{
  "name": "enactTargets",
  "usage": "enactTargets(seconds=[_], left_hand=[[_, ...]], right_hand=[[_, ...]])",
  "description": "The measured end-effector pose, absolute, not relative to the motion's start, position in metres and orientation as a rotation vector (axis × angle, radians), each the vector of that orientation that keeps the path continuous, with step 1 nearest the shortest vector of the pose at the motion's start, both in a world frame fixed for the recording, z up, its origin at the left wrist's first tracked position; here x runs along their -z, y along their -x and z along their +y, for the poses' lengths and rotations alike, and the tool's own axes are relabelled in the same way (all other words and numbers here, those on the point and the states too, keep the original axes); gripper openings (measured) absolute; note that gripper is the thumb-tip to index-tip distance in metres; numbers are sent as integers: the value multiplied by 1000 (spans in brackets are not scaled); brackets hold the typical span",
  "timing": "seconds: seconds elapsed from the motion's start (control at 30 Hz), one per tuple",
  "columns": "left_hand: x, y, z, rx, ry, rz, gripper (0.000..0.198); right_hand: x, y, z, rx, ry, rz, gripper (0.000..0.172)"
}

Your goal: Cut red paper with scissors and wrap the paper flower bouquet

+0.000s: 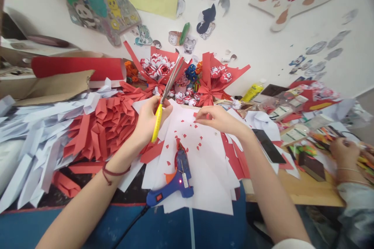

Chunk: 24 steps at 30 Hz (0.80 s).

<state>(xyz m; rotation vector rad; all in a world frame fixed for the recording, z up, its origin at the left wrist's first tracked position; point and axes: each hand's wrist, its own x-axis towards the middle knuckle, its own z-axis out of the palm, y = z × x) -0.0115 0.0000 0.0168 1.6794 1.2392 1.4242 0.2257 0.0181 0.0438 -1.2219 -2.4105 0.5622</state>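
My left hand (149, 118) is closed around a pair of scissors with a yellow handle (157, 123), its long metal blades (173, 76) pointing up and away. My right hand (217, 118) pinches a small red paper piece (195, 115) over the white sheets. Tiny red scraps (184, 147) are scattered on the white paper (204, 179) below both hands. A blue hot glue gun (172, 192) lies on these sheets, its red light lit and its nozzle pointing away from me.
Folded red paper strips (102, 128) and white strips (37, 155) are heaped at left. Two red-wrapped paper flower bouquets (157, 66) stand against the wall. A black phone (269, 146) lies at right, near another person's hand (346, 151). A black cord (131, 227) trails toward me.
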Motion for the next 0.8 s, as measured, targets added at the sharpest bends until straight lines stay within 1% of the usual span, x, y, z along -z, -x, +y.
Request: enactTargets(seconds=[0.1, 0.2, 0.33, 0.47, 0.63, 0.8], left_hand=[[-15, 12, 1, -1432, -1658, 1241, 14], [-12, 12, 3, -1434, -1620, 1260, 14], [-9, 14, 6, -1522, -1514, 1284, 14], [-8, 16, 8, -1569, -1443, 1229, 15], [-13, 15, 5, -1548, -1410, 1258, 15], [-19, 14, 1, -1527, -1418, 1287, 13]], right_hand=[[-61, -241, 32, -460, 1395, -2638, 12], [-66, -246, 45, -526, 1487, -2894, 9], [-56, -243, 55, -600, 1483, -3090, 8], [-45, -235, 59, -593, 1507, -3160, 13], [-36, -228, 58, -619, 1547, -3207, 14], [-27, -230, 57, -521, 1639, -3179, 15]])
